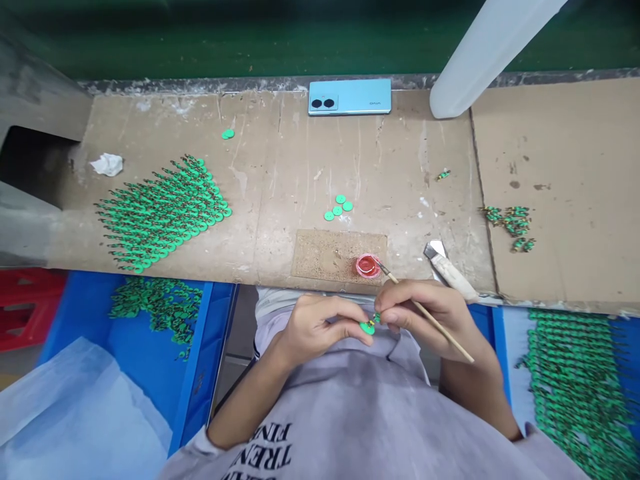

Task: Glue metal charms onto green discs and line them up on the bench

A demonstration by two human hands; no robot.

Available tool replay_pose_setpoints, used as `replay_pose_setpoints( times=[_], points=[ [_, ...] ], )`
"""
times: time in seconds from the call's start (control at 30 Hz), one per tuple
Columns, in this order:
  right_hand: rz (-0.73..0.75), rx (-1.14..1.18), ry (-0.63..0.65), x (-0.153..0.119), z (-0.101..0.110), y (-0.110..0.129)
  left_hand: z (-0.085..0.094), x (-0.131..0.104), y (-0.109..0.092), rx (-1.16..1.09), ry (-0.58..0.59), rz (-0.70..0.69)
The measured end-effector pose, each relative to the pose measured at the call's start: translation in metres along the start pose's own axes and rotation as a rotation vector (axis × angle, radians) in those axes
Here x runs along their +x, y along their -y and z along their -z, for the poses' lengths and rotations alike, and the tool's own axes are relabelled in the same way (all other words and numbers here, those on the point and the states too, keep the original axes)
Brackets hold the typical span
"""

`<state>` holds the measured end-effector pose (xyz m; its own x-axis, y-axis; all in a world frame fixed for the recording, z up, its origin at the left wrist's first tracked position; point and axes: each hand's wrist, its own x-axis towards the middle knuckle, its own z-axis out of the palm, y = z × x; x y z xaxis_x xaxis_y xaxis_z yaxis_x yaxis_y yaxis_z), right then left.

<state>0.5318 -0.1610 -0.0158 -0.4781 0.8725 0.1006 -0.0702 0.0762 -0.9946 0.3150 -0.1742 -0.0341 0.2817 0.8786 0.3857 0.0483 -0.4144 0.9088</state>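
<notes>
In front of my lap, my left hand point(330, 322) pinches a small green disc point(367, 329) between thumb and fingertips. My right hand point(425, 313) is closed close beside it, its fingertips on a tiny green piece point(377, 318) at the disc's upper right. Whether the two pieces are joined I cannot tell. A thin paintbrush point(440, 327) rests slantwise in the same right hand, its tip pointing up toward a small pink-rimmed cup of red liquid point(367, 266). The cup stands on a speckled brown board point(325, 255) at the table's front edge.
Loose green discs point(337, 210) lie mid-table. Rows of green pieces with dark stems point(165, 207) spread at left. A light-blue phone point(350, 98) and white tube point(480, 60) are behind; a utility knife point(453, 272) lies right. Blue bins point(145, 373) flank my lap.
</notes>
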Motion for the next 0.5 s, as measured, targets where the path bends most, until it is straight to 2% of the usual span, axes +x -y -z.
replay_pose_setpoints(
  times=[0.2, 0.5],
  points=[
    [0.015, -0.068, 0.004, 0.003, 0.003, 0.006, 0.002, 0.000, 0.000, 0.016, 0.047, -0.017],
    [0.058, -0.141, 0.039, 0.008, 0.006, 0.013, 0.000, 0.006, 0.001, -0.106, 0.073, -0.065]
  ],
)
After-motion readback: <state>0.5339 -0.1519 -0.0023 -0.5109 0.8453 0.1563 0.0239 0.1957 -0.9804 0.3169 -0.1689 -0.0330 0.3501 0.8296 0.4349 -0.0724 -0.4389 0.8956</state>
